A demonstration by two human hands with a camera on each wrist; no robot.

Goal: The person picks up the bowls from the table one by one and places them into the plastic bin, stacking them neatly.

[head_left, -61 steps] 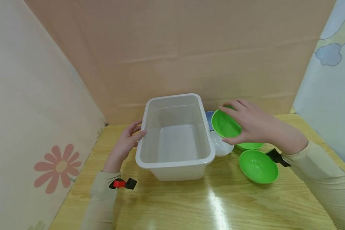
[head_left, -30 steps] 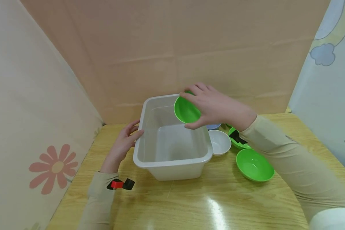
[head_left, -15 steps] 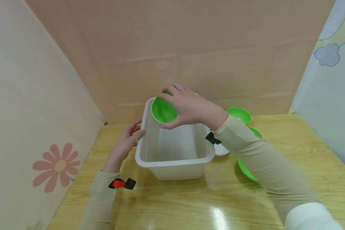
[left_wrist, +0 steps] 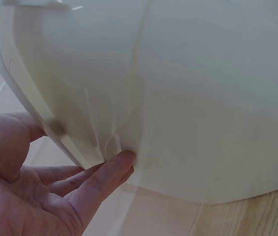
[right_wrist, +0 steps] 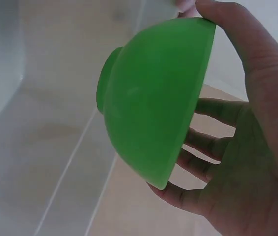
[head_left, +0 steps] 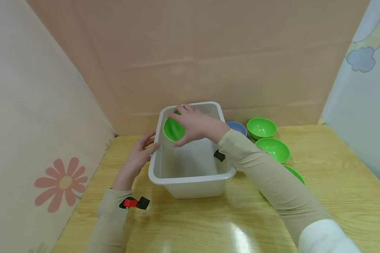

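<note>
- Head view showed the right hand [head_left: 197,124] holding a green bowl [head_left: 173,129] tipped on its side inside the white bin [head_left: 190,179], near the bin's far left corner, with fingers over the top of the rim and the thumb under it.
- The left hand [head_left: 136,161] lay with straight fingers against the bin's left outer wall, just under the lip; its grip was loose, closing round nothing.
- To the right of the bin on the counter [head_left: 335,196] stood a blue bowl [head_left: 239,127] and three more green bowls: a far one [head_left: 261,127], a middle one [head_left: 273,149] and a near one [head_left: 296,174] largely hidden by the right sleeve [head_left: 266,179].
- The right forearm crossed the bin's right rim and blocked the counter beside it.
- Right wrist view alone showed the held bowl's underside and foot ring [right_wrist: 153,98], the fingers [right_wrist: 203,147] spread behind the rim, and the bin floor below with a clear gap.
- Left wrist view alone showed one fingertip [left_wrist: 122,162] touching the bin wall where the lip curves down.
- Cardboard walls [head_left: 209,52] closed in behind and to the left; the counter's near part lay open.
</note>
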